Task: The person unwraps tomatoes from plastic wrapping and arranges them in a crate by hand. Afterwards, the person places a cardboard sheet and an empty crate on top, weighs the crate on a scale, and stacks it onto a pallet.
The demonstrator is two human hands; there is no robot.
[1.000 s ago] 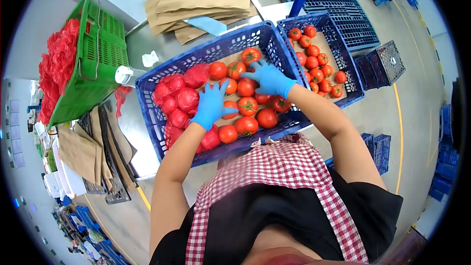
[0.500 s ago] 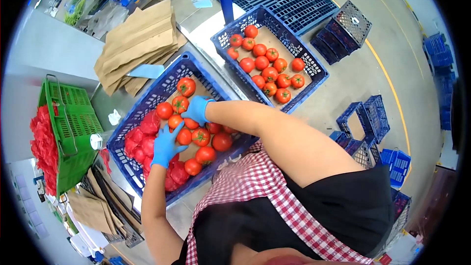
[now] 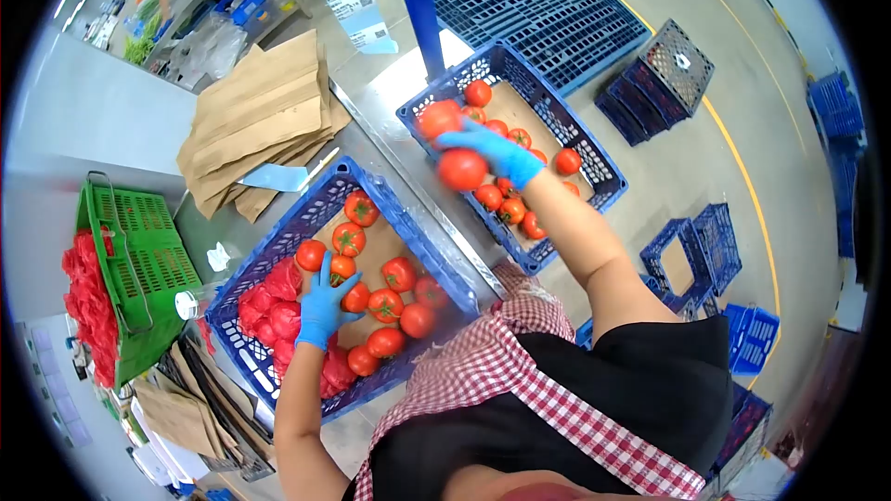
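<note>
In the head view my right hand [image 3: 494,150], in a blue glove and somewhat blurred, is closed around two tomatoes [image 3: 462,170] above the far blue crate [image 3: 587,150]. More loose tomatoes [image 3: 511,211] lie in that crate on a cardboard liner. My left hand [image 3: 322,311], also gloved, rests with fingers spread in the near blue crate [image 3: 408,215]. Its fingertips are at a small tomato [image 3: 342,266], and its palm lies beside red net bundles [image 3: 272,308]. Several loose tomatoes [image 3: 386,305] sit on the cardboard to its right.
Brown paper sheets [image 3: 260,121] are stacked behind the near crate. On the left stands a green crate [image 3: 148,260] filled with red netting [image 3: 90,292]. A blue post [image 3: 419,19] rises behind the far crate. Blue pallets [image 3: 543,9] and stacked crates [image 3: 664,74] stand on the floor.
My right hand has moved from the near crate to the far crate, carrying two tomatoes. Fewer tomatoes show in the near crate's middle. My left hand has stayed near the net bundles, fingers spread.
</note>
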